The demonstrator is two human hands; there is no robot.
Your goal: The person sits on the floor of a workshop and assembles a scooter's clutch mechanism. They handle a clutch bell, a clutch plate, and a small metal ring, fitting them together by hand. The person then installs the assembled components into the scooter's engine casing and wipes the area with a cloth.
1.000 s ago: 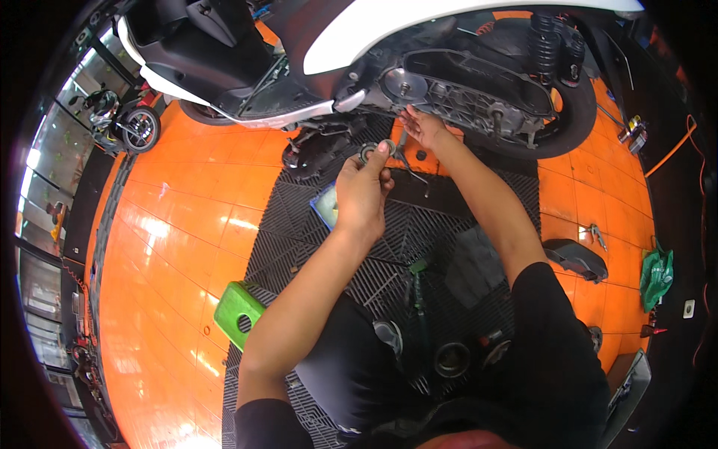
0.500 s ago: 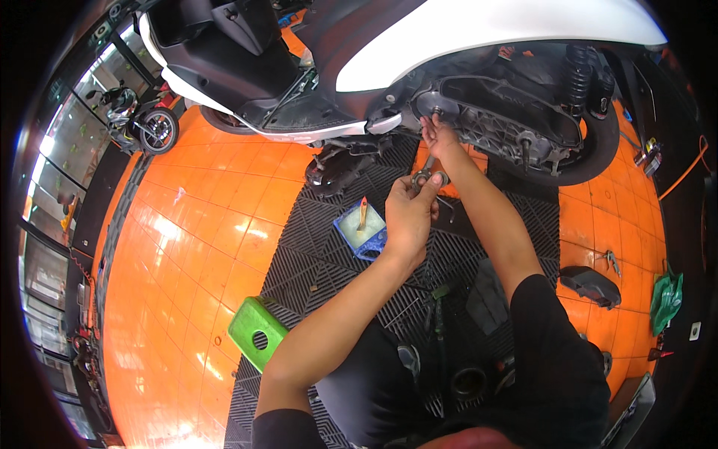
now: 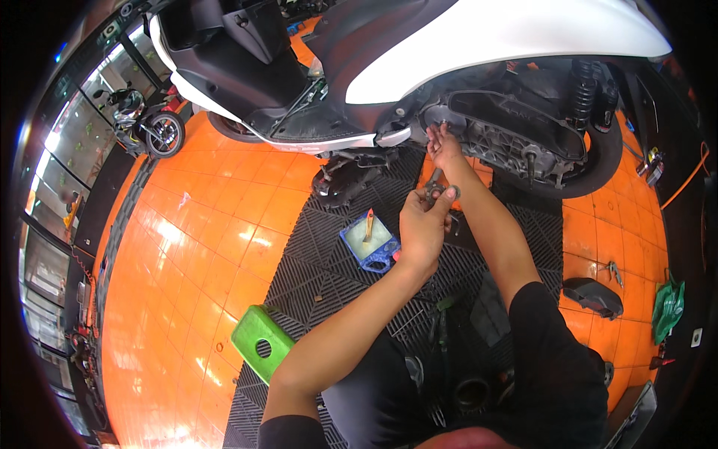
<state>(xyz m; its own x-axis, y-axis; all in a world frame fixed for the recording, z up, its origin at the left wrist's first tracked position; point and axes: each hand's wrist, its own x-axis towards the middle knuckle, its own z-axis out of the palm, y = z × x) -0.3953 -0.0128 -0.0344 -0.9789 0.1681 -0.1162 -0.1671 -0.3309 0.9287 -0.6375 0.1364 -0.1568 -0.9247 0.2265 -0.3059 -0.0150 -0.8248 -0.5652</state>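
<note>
My left hand [image 3: 423,228] is closed around a grey metal part with a rounded end [image 3: 450,192] and a short shaft pointing toward the scooter; its exact kind is unclear. Farther forward, my right hand [image 3: 446,150] reaches to the exposed engine side of a white and black scooter [image 3: 479,45]. Its fingers are stretched out just below a short shaft [image 3: 443,123] that sticks out of a round recess in the casing [image 3: 516,123]. Whether the fingertips touch the shaft, I cannot tell.
A blue tray [image 3: 364,258] of pale liquid, with a brush [image 3: 369,226] in it, stands on the black ribbed mat [image 3: 299,280]. A green stool [image 3: 258,329] is by my left elbow. To the right lie a black cover [image 3: 592,297] and a green bag [image 3: 668,310]. Tools lie below my arms.
The whole view has shifted slightly, so the scooter and floor sit lower in it. Both hands keep nearly the same places, the left still gripping the metal part.
</note>
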